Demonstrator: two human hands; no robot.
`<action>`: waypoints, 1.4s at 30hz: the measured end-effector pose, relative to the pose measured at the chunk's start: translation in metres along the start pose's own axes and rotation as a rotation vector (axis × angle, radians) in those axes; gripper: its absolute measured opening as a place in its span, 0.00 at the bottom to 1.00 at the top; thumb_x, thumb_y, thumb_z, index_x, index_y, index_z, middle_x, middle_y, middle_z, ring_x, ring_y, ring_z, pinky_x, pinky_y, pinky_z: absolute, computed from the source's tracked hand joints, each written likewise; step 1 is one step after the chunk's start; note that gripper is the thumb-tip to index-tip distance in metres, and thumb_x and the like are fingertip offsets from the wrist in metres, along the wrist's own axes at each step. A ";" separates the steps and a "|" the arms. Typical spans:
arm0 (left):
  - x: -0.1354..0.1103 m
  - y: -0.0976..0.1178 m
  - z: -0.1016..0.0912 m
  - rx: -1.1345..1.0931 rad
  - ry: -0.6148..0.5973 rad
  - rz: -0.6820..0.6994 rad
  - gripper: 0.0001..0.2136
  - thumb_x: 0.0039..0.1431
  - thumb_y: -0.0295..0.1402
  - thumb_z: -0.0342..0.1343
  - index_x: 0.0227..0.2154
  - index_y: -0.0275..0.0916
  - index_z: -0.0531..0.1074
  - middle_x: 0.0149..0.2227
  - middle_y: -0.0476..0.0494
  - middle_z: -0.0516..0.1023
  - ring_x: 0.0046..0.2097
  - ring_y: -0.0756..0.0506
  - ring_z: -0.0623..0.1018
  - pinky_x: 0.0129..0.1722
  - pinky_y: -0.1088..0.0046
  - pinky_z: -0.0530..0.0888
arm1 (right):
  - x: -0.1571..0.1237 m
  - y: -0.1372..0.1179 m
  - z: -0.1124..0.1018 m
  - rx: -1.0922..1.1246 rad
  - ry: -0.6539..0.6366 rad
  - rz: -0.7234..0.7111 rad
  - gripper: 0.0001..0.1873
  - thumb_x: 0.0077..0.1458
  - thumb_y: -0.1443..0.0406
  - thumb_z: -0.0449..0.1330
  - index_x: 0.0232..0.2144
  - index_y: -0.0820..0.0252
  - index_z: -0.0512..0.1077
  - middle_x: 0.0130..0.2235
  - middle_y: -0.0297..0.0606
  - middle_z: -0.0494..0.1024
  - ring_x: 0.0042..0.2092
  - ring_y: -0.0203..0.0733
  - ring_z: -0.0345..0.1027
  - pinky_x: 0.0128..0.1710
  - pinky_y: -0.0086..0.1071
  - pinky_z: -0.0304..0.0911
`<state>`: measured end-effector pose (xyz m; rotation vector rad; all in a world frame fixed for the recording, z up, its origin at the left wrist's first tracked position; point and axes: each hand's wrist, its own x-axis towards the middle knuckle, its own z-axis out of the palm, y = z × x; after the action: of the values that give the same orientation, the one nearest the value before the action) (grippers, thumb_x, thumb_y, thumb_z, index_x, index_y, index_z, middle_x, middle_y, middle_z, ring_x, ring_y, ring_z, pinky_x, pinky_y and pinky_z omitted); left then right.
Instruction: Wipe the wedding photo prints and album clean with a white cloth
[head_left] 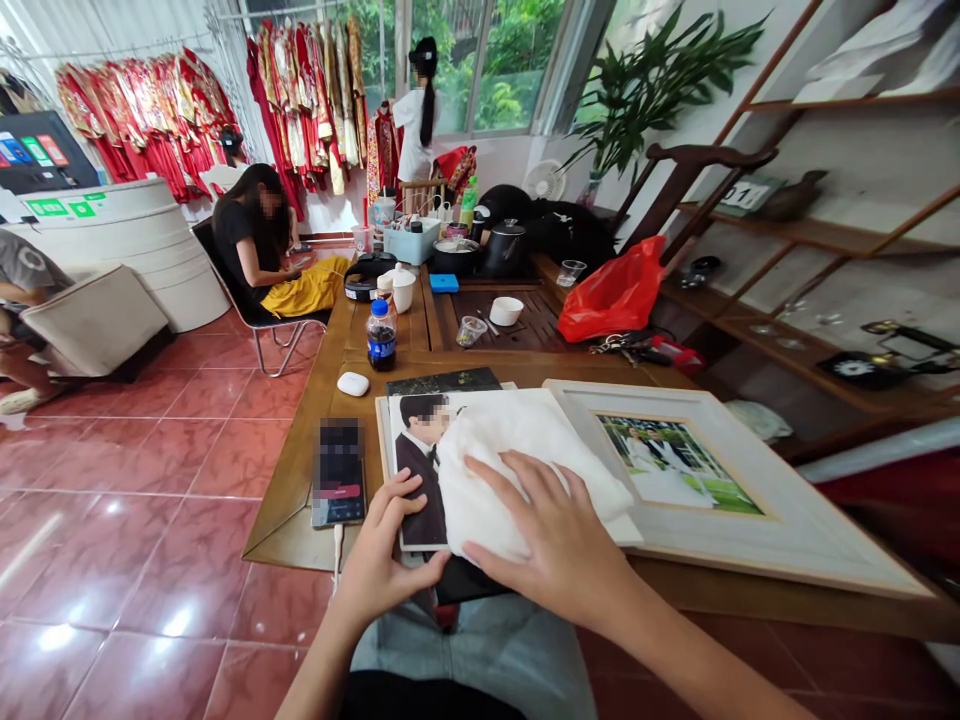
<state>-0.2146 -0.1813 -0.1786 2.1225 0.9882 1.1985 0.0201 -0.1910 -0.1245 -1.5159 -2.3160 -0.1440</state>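
A large photo (432, 508) lies flat on the near edge of the wooden bench (283, 515), right in front of the seated person, where both hands can reach it without stretching. A thick white cloth (517, 435) is bunched on top, hiding much of it.

The right hand (544, 525) is mostly open, fingers apart and slightly bent across the cloth; it seems to press from above rather than clutch, probably to spread its force evenly. The left hand (390, 550) is open too, with nothing gripped: its fingertips rest at the photo's left edge, and its thumb points toward the cloth. That looks like a way of steadying the photo against sliding.

A framed picture (795, 545) lies to the right, close against the photo; whether the two overlap is hard to tell. The phone (339, 472), on its charging cable (337, 555), sits at the left, likely within view yet out of the way. The cola bottle (381, 338) stands upright beyond the photo, presumably for safety.
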 end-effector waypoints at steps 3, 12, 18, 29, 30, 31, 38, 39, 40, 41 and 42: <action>0.000 0.000 -0.001 -0.004 -0.014 -0.016 0.22 0.56 0.28 0.65 0.52 0.42 0.66 0.60 0.32 0.67 0.67 0.32 0.63 0.63 0.46 0.66 | -0.001 -0.006 0.001 -0.001 0.010 -0.010 0.40 0.57 0.42 0.55 0.66 0.52 0.61 0.59 0.53 0.70 0.60 0.62 0.61 0.57 0.58 0.51; 0.000 0.000 -0.003 0.000 -0.046 -0.012 0.23 0.56 0.26 0.64 0.53 0.43 0.65 0.61 0.33 0.66 0.68 0.33 0.61 0.64 0.45 0.64 | 0.015 -0.011 0.003 0.027 -0.025 -0.041 0.41 0.56 0.41 0.57 0.66 0.52 0.62 0.59 0.53 0.70 0.61 0.62 0.59 0.58 0.57 0.49; 0.000 0.001 -0.002 0.013 -0.024 -0.005 0.21 0.58 0.30 0.65 0.52 0.43 0.65 0.60 0.33 0.67 0.68 0.33 0.63 0.63 0.47 0.67 | 0.056 0.002 0.002 0.017 -0.133 0.014 0.42 0.57 0.40 0.55 0.67 0.51 0.59 0.61 0.53 0.68 0.60 0.62 0.58 0.55 0.55 0.51; 0.001 0.000 -0.003 0.016 -0.032 0.000 0.21 0.58 0.30 0.64 0.52 0.42 0.65 0.61 0.32 0.67 0.68 0.33 0.63 0.63 0.48 0.67 | 0.130 0.015 0.020 0.023 -0.143 0.112 0.42 0.58 0.38 0.51 0.66 0.49 0.57 0.60 0.49 0.68 0.59 0.61 0.59 0.54 0.56 0.53; 0.000 0.000 -0.003 0.016 -0.036 -0.001 0.21 0.58 0.30 0.64 0.52 0.42 0.65 0.61 0.32 0.67 0.68 0.33 0.63 0.63 0.47 0.67 | 0.135 0.014 0.022 0.024 -0.144 0.116 0.42 0.57 0.37 0.51 0.66 0.49 0.57 0.60 0.49 0.68 0.59 0.61 0.59 0.54 0.56 0.53; 0.000 0.000 -0.003 0.017 -0.038 -0.002 0.21 0.59 0.30 0.64 0.52 0.42 0.65 0.61 0.31 0.67 0.68 0.33 0.62 0.63 0.47 0.67 | 0.139 0.013 0.024 0.025 -0.145 0.120 0.42 0.57 0.37 0.51 0.66 0.49 0.58 0.61 0.49 0.68 0.59 0.62 0.59 0.54 0.56 0.54; 0.000 0.000 -0.004 0.022 -0.043 -0.008 0.21 0.59 0.30 0.64 0.53 0.42 0.65 0.61 0.31 0.67 0.68 0.32 0.62 0.63 0.46 0.67 | 0.165 0.003 0.031 0.035 -0.166 0.134 0.41 0.57 0.37 0.49 0.65 0.50 0.59 0.60 0.50 0.68 0.58 0.63 0.60 0.53 0.57 0.55; 0.000 0.000 -0.004 0.022 -0.041 -0.008 0.21 0.59 0.30 0.64 0.53 0.42 0.65 0.61 0.31 0.67 0.68 0.32 0.62 0.63 0.46 0.67 | 0.167 0.002 0.032 0.036 -0.168 0.134 0.42 0.57 0.37 0.49 0.65 0.50 0.59 0.60 0.50 0.67 0.58 0.64 0.60 0.53 0.58 0.55; 0.000 0.000 -0.004 0.021 -0.039 -0.008 0.21 0.58 0.30 0.64 0.52 0.42 0.65 0.61 0.31 0.67 0.68 0.32 0.62 0.63 0.46 0.67 | 0.168 0.001 0.032 0.037 -0.170 0.133 0.42 0.57 0.36 0.49 0.66 0.50 0.58 0.60 0.51 0.67 0.58 0.64 0.60 0.53 0.58 0.55; 0.000 0.000 -0.004 0.021 -0.036 -0.005 0.21 0.58 0.30 0.64 0.52 0.42 0.65 0.61 0.31 0.67 0.68 0.32 0.63 0.63 0.46 0.67 | 0.168 0.000 0.032 0.039 -0.171 0.130 0.42 0.57 0.36 0.49 0.66 0.50 0.58 0.60 0.51 0.67 0.58 0.64 0.60 0.53 0.58 0.55; 0.000 0.000 -0.004 0.020 -0.034 -0.002 0.21 0.58 0.30 0.64 0.52 0.42 0.65 0.61 0.31 0.67 0.68 0.32 0.63 0.63 0.46 0.67 | 0.168 -0.001 0.032 0.041 -0.171 0.124 0.42 0.57 0.36 0.49 0.66 0.50 0.58 0.61 0.51 0.67 0.58 0.64 0.60 0.54 0.58 0.55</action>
<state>-0.2175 -0.1810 -0.1764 2.1495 0.9910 1.1528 -0.0486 -0.0368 -0.0943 -1.7057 -2.3285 0.0686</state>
